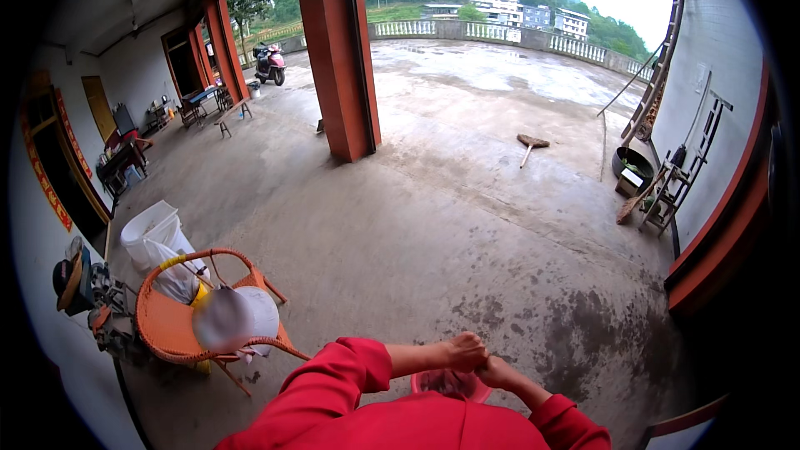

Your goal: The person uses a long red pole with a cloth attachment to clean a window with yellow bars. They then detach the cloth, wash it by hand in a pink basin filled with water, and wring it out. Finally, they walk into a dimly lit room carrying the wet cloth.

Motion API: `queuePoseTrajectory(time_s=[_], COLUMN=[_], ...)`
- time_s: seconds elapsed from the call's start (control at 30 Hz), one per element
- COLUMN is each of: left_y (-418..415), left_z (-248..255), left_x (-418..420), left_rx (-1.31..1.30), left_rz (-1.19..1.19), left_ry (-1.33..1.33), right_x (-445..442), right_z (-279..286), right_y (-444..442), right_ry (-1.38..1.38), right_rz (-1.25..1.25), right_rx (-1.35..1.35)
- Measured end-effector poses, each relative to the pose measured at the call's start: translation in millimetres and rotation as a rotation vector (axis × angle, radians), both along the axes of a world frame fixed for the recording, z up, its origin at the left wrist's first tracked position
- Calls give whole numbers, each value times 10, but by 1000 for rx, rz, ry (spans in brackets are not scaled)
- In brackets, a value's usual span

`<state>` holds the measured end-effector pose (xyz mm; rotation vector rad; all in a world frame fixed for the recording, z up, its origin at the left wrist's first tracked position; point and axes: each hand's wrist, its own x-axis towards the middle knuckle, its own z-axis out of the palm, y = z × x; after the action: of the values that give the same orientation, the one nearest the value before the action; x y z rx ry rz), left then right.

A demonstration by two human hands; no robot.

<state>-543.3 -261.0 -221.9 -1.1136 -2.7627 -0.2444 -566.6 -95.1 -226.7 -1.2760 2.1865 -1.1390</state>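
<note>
My left hand (467, 352) and my right hand (497, 372) meet in front of me, both with curled fingers, at the lower middle of the view. They are above the far rim of a pink plastic basin (484, 392). Something dark lies in the basin, partly hidden by my red sleeves and shirt; I cannot tell what it is. Whether a small thing is pinched between the hands cannot be seen.
An orange woven armchair (164, 319) stands at left, a pale round thing on it, beside a white bin (147, 225). A broom (532, 142) lies on the wet-spotted concrete floor. A red pillar (337, 62) rises ahead; a black tub (632, 161) and a ladder stand by the right wall.
</note>
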Motion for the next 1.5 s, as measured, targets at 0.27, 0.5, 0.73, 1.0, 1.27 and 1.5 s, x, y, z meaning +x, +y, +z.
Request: queuePoseTrajectory(time_s=[0.27, 0.5, 0.73, 1.0, 1.27, 1.5], left_y=[205, 188, 312, 495, 577, 565], left_z=[-109, -603, -678, -383, -342, -181], left_x=[-19, 39, -7, -48, 144, 664], left_rx=[55, 688, 836, 952, 1163, 1349], left_rz=[349, 464, 437, 558, 648, 1089], left_ry=[-451, -1029, -1353, -1165, -1077, -904], right_x=[-63, -150, -292, -412, -403, -283], right_z=[-164, -297, -321, -425, -324, -308], right_y=[88, 81, 274, 658, 584, 557], right_ry=[425, 789, 653, 280, -229, -589], right_rz=[-222, -173, -110, -276, -131, -1], right_rx=[543, 223, -42, 73, -155, -266])
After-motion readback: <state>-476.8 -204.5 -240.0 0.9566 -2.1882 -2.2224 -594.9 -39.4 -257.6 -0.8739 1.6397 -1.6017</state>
